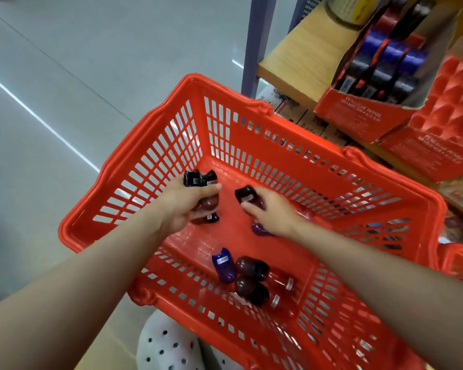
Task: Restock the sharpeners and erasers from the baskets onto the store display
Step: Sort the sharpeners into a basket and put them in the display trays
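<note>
Both my hands reach down into a red plastic basket [254,121]. My left hand [182,206] grips a bunch of several dark sharpeners [199,179], black and maroon, that stick out above and below its fingers. My right hand [271,212] holds a black sharpener [246,194], and a purple one [261,229] lies under its palm. On the basket floor near me lie a blue sharpener [224,265] and two maroon ones [251,268]. A red display box [358,113] with blue, black and red sharpeners stands on the wooden shelf [300,62] at the upper right.
A second red display box [433,156] with an empty moulded red tray stands right of the first. Boxed goods fill the lower shelf behind the basket. A grey upright post [254,44] borders the shelf. Pale floor spreads to the left; a white perforated shoe [169,345] shows below.
</note>
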